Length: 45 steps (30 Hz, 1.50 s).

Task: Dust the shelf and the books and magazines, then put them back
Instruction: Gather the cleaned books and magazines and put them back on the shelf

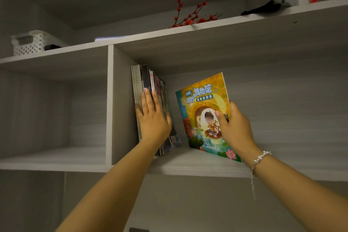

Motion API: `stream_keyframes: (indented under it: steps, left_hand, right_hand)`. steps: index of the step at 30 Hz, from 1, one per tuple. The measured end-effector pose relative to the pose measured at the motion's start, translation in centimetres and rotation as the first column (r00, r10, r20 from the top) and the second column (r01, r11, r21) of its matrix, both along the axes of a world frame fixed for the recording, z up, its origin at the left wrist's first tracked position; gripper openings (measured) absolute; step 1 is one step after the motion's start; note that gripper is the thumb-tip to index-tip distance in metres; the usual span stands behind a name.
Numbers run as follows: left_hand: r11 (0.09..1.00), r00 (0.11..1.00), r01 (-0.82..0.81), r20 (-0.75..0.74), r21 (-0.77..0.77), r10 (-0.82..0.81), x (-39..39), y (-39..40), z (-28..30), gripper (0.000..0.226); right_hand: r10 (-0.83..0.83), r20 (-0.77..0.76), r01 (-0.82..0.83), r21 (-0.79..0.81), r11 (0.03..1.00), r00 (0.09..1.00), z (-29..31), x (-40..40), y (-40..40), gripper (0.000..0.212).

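Flat and open, my left hand (153,118) is hiding leaning books (150,88); my right hand (235,128) is gripping a yellow book (203,103) on the shelf (188,165).

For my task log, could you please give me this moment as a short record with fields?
left hand: left hand lies flat with straight fingers against the row of books
right hand: right hand has a grip on the yellow picture book
book pose: tilted, bottom edge on the shelf board, apart from the row
row position: against the compartment's left wall
shelf above: red berry sprig, white basket
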State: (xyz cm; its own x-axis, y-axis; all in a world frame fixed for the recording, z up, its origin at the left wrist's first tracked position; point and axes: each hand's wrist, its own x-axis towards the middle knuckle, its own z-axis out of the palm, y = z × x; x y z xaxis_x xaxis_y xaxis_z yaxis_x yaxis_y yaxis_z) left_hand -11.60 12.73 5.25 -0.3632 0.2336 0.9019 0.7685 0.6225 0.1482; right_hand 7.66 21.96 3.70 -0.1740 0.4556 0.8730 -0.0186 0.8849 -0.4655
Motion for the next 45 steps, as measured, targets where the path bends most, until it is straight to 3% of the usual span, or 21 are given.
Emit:
stream_keyframes:
  steps: [5, 10, 13, 19, 27, 34, 45]
  left_hand:
    - [0.969, 0.971, 0.238, 0.022, -0.057, -0.238, -1.2, -1.9, -1.4, 0.071]
    - [0.904, 0.955, 0.297, 0.091, -0.307, -0.283, -1.9, -4.4, -1.8, 0.091]
    - [0.874, 0.945, 0.325, 0.157, -0.362, -0.287, -1.8, -5.3, -1.8, 0.097]
    - [0.931, 0.973, 0.219, 0.142, -0.292, -0.185, -1.0, -3.9, -2.5, 0.099]
    - [0.917, 0.959, 0.266, 0.181, -0.297, -0.219, -1.2, -3.9, -2.3, 0.100]
    - [0.957, 0.968, 0.182, 0.212, -0.225, -0.135, -0.5, -2.4, -2.2, 0.112]
    - [0.957, 0.976, 0.179, 0.167, -0.228, -0.142, -0.4, -2.8, -2.4, 0.096]
  right_hand:
    - [0.000, 0.000, 0.000, -0.007, 1.000, 1.000, 0.0, 0.3, -0.3, 0.020]
    - [-0.010, 0.003, 0.010, -0.010, 1.000, 1.000, 0.0, 0.4, -0.4, 0.019]
    - [-0.018, 0.013, 0.019, -0.006, 1.000, 1.000, 0.0, 0.3, -0.6, 0.023]
    - [-0.017, 0.031, 0.017, 0.012, 1.000, 0.999, -0.2, -0.1, -0.8, 0.024]
    - [-0.068, 0.034, 0.069, -0.033, 0.997, 0.997, 0.0, -0.1, -0.5, 0.025]
    - [-0.097, 0.019, 0.098, -0.079, 0.992, 0.995, 0.0, 0.3, -0.2, 0.023]
    - [-0.069, 0.015, 0.071, -0.135, 0.988, 0.997, -0.2, 0.3, -0.5, 0.022]
